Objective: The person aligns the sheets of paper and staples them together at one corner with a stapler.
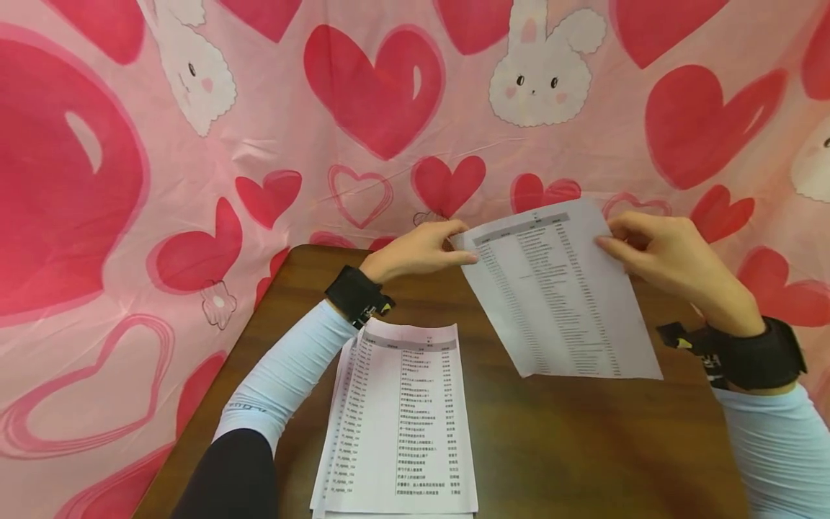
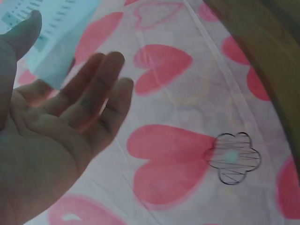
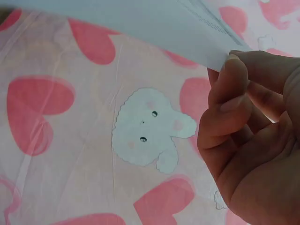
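In the head view, a printed sheet of paper (image 1: pixel 551 303) with a table of text is held up, tilted, over the right part of the table. My right hand (image 1: pixel 681 259) pinches its right edge between thumb and fingers, and the right wrist view shows this pinch on the sheet (image 3: pixel 140 28) closely. At the sheet's upper left corner is my left hand (image 1: pixel 415 252), thumb apart from the fingers and overlapping the paper. The left wrist view has the left hand (image 2: pixel 56 117) with fingers spread and loosely bent beside the corner. Below it lies a stack of printed sheets (image 1: pixel 402 418).
The brown wooden table (image 1: pixel 583 447) carries the stack near its front, left of centre. A pink cloth (image 1: pixel 272 144) with hearts and rabbits hangs behind the table and down its left side. Black straps with small devices circle both wrists.
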The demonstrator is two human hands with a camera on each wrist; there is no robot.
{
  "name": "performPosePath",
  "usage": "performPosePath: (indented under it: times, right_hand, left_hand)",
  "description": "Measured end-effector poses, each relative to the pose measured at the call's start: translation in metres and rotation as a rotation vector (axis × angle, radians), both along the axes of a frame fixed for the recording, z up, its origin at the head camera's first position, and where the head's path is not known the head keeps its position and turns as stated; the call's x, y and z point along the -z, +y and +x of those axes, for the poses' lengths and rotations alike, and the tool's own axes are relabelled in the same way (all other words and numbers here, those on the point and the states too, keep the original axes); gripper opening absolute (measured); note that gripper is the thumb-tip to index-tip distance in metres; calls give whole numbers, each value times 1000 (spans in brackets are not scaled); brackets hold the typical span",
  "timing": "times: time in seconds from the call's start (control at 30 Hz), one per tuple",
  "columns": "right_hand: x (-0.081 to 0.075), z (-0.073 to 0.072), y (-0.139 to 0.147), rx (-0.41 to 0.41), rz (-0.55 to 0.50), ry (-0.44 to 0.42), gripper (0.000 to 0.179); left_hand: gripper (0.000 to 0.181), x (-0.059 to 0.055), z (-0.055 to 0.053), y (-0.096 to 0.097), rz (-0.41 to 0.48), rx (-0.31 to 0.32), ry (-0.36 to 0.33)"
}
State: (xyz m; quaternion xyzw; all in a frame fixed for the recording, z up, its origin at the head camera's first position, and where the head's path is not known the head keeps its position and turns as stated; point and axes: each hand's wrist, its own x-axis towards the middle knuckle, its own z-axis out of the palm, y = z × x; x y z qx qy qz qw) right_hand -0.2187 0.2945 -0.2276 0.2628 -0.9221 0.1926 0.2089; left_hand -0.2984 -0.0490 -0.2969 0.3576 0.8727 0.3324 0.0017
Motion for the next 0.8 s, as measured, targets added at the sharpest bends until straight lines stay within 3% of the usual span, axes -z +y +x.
performPosePath:
  times: [0.13, 0.23, 0.47, 0.63, 0.8]
  right_hand:
    - [0, 0, -3, -33, -48, -26, 12]
    - [0, 0, -5, -58, -77, -44, 11]
    - [1, -3, -8, -63, -150, -92, 10]
    - [6, -9, -13, -96, -194, -133, 9]
    - [12, -13, -21, -119, -221, -209, 9]
  left_hand:
    - [32, 5, 0, -12, 79, 9, -23]
    - [23, 4, 2, -18, 191, 33, -65]
    - [15, -15, 11, -29, 396, 20, -116]
    - [15, -24, 15, -37, 453, -20, -89]
    - [17, -26, 17, -44, 436, -87, -49]
